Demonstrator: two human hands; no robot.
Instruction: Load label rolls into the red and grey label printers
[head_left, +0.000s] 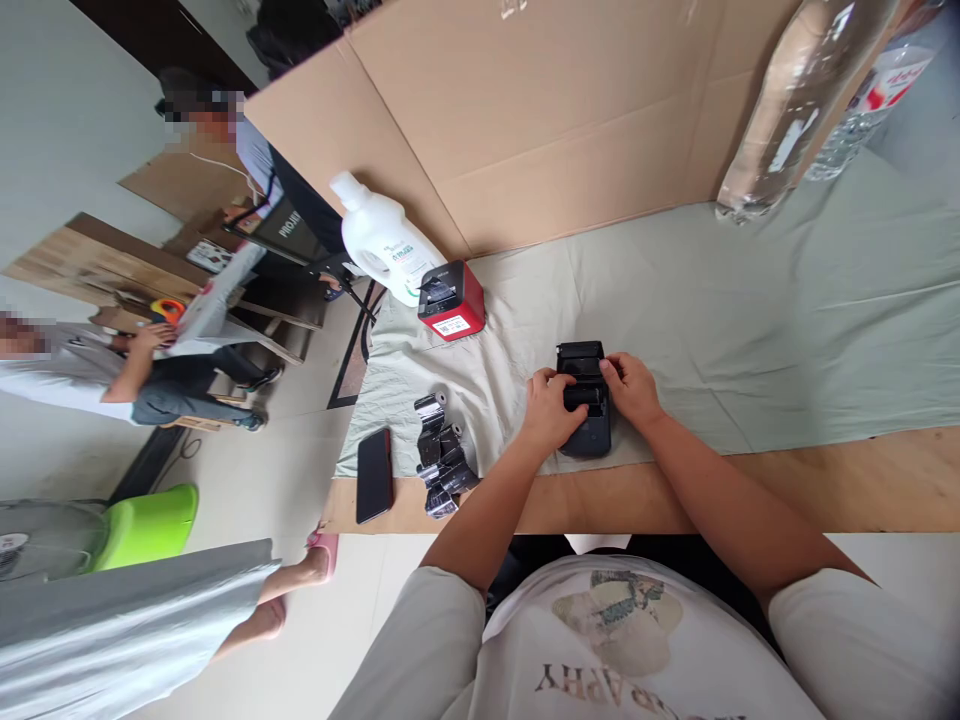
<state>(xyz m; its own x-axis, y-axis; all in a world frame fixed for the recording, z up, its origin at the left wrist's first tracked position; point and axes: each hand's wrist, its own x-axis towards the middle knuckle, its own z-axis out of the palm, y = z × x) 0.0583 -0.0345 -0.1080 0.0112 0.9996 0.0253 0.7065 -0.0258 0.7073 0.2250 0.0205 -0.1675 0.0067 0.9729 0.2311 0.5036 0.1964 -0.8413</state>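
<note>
A black portable receipt printer lies on the cloth near the table's front edge, its lid raised and its paper compartment uncovered. My left hand is closed around the printer's left side, its fingertips reaching over the compartment onto a dark roll-like part. What exactly those fingertips press on I cannot make out. On the other side, my right hand grips the printer's right edge by the lid, with the thumb on top. Several paper rolls in black wrapping lie left of my left forearm.
Left of the rolls rests a black phone. A red and black small printer stands before a white jug. Cardboard walls the back, with a large clear bottle at right. Other people are on the left.
</note>
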